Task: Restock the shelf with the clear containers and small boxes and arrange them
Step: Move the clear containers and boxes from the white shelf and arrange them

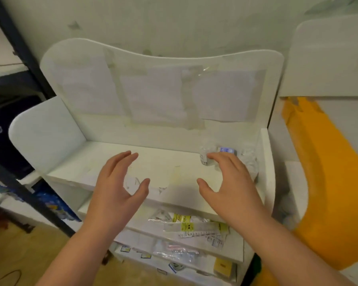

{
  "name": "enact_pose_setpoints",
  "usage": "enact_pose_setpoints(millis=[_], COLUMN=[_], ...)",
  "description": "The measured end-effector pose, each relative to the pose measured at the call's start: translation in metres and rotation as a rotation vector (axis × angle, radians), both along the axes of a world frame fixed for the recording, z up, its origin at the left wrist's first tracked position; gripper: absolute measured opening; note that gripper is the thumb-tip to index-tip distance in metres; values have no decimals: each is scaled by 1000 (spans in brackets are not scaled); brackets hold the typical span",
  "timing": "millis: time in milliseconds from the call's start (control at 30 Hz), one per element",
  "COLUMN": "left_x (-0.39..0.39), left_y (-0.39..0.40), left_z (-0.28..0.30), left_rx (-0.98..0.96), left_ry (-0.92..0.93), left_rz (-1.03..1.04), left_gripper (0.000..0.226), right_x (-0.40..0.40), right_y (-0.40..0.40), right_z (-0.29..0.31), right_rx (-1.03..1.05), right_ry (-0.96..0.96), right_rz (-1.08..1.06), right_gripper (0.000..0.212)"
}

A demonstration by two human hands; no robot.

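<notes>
Left hand (120, 182): hovering over the shelf (95, 162) at 9 o'clock, fingers released, holding nothing.
Right hand (227, 180): fingers spread loose, reaching toward 2 o'clock.
Containers (248, 159): sitting at 2 o'clock, box (226, 150) between them.
Advice: try closing gently round one container at a time; clear plastic is probably sliding easily.

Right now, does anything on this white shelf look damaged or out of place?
Yes. The top shelf has chipped, peeling surface at its front edge, between the hands. Papers on the back panel are held by wrinkled tape. Flat packets on the lower shelf lie askew.
</notes>
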State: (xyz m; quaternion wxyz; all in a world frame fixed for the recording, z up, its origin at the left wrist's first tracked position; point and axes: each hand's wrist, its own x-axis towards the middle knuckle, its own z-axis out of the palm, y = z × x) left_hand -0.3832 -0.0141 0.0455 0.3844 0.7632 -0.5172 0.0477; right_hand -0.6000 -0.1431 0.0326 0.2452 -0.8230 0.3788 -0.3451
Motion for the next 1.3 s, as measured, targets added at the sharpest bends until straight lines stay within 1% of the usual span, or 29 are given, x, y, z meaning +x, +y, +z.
enact_pose_setpoints(millis=[200, 367, 600, 733, 867, 1000, 1200, 1300], left_x=[31, 53, 51, 37, 23, 19, 39, 53], left_y=[-61, -125, -207, -240, -255, -258, -256, -250], left_z=[-15, -35, -67, -89, -104, -106, -103, -101], left_rx=[22, 32, 68, 124, 127, 108, 90, 81], left_ry=[14, 39, 48, 67, 99, 170, 204, 212], left_rz=[-125, -316, -604, -722, -747, -739, -763, -767], left_gripper=[62, 61, 61, 64, 65, 58, 55, 57], right_x=[13, 20, 32, 40, 45, 51, 71, 86], right_y=[-20, -40, -55, -48, -43, -43, -50, -61], right_z=[-20, -27, -30, -32, -33, -37, -38, -42], right_rx=[38, 8, -2, -33, -11, -13, 17, 78], right_ry=[-5, 3, 38, 63, 108, 121, 146, 218], right_rz=[-118, -286, -475, -529, -595, -635, -606, -584], right_gripper=[51, 54, 55, 59, 55, 54, 49, 52])
